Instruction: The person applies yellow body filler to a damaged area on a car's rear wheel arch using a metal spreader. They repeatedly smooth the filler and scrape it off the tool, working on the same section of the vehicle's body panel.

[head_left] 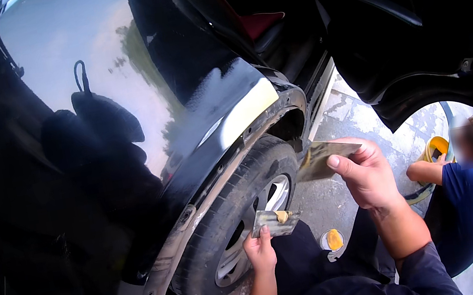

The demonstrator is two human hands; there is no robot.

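My left hand (260, 254) grips a flat filler spreader (267, 223) by its near edge, in front of the wheel. A dab of tan body filler (283, 216) lies on that spreader. Higher and to the right, my right hand (372, 171) pinches a second, thin metal spreader (319, 160) between thumb and fingers, apart from the car. Beyond both hands is the dark car's rear panel (112, 74), glossy, with a pale yellow patch (249, 111) along the wheel arch edge and a dull grey area above it.
The tyre (228, 211) sits under the arch. An open car door (411, 31) hangs at the upper right. A small tin (332, 240) with yellow contents stands on the ground. At right, a person in blue (472, 189) crouches by a yellow bucket (436, 146).
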